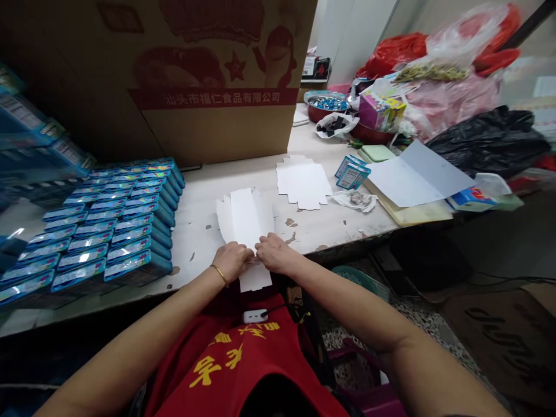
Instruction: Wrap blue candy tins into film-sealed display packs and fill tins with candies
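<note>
In the head view, the folded white card lies on the worktop, straight ahead of the person at 12 o'clock from both hands, its long axis running roughly 12 to 6, with a short flap past the fingers toward 6 o'clock and over the table edge. The left hand and right hand meet almost knuckle to knuckle, fingers curled tight, both pinching the card across its near end, so neither hand is the nearer. Its side panels flare outward at 11 and 1 o'clock. A flat white cut-out lies at 1 o'clock, nearer the right hand, the card's right panel standing just beside the line to it; whether it is one sheet or several, I cannot tell. Toward 2 o'clock sit small blue boxes, a crumpled wrapper and, farther out, an open folded paper. Rows of blue packs fill 9 to 10 o'clock, well apart from the left hand, and a big carton walls off 11 to 12 o'clock beyond the card.
</note>
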{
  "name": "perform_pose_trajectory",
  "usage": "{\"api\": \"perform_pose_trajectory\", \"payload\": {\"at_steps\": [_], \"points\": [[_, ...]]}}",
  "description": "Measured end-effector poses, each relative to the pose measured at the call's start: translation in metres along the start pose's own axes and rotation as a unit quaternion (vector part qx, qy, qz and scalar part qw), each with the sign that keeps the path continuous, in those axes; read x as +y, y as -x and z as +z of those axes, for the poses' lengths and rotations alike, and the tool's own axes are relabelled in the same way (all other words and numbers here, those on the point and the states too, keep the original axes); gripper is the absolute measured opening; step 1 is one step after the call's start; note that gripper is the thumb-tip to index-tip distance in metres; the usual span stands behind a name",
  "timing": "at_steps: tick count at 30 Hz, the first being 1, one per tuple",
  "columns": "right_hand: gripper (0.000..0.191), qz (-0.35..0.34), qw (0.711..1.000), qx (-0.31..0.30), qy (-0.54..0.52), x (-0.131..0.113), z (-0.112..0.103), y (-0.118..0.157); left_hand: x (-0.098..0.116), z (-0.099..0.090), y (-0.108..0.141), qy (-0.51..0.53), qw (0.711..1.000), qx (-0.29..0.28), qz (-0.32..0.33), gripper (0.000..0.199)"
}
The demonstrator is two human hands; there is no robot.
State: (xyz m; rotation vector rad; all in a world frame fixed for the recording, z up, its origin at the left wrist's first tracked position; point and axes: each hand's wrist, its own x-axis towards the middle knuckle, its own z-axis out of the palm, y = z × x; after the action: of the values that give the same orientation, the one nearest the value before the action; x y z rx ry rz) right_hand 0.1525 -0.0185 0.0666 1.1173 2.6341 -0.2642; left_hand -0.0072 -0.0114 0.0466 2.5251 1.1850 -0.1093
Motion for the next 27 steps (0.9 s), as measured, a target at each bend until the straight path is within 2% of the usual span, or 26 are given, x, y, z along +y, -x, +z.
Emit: {"api": "perform_pose_trajectory", "payload": {"at_steps": [6, 11, 13, 16, 17, 19, 21, 24, 27], "points": [[0.019, 0.013, 1.000, -0.009, -0.001, 0.003, 0.006, -0.004, 0.002, -0.001, -0.003, -0.009, 1.000, -0.011, 0.004, 0.025], [0.020, -0.004, 1.000, -0.007, 0.003, -0.001, 0.001, 0.000, 0.009, -0.001, -0.006, -0.023, 0.999, -0.015, -0.020, 0.028], [0.020, -0.010, 0.999, 0.038, 0.010, -0.007, 0.001, 0.015, 0.010, -0.002, -0.005, -0.020, 0.999, -0.017, -0.023, 0.027], [0.076, 0.001, 0.992, 0.130, 0.003, -0.017, 0.014, 0.041, 0.009, -0.004, -0.004, -0.012, 0.999, -0.022, -0.020, 0.026], [0.087, 0.004, 0.989, 0.148, -0.006, -0.020, 0.021, 0.048, 0.009, -0.005, -0.004, -0.009, 0.999, -0.025, -0.018, 0.026], [0.086, -0.006, 0.984, 0.177, -0.033, -0.023, 0.036, 0.054, 0.007, -0.007, -0.004, -0.005, 0.999, -0.033, -0.012, 0.025], [0.072, 0.004, 0.970, 0.227, -0.085, -0.023, 0.046, 0.050, 0.006, -0.009, -0.005, 0.002, 0.999, -0.039, 0.002, 0.025], [0.068, 0.080, 0.926, 0.315, -0.193, -0.021, 0.050, 0.034, 0.004, -0.014, -0.008, 0.024, 0.998, -0.055, 0.028, 0.027], [0.071, 0.111, 0.892, 0.346, -0.267, -0.024, 0.049, 0.020, -0.002, -0.021, -0.013, 0.062, 0.994, -0.078, 0.045, 0.025]]}}
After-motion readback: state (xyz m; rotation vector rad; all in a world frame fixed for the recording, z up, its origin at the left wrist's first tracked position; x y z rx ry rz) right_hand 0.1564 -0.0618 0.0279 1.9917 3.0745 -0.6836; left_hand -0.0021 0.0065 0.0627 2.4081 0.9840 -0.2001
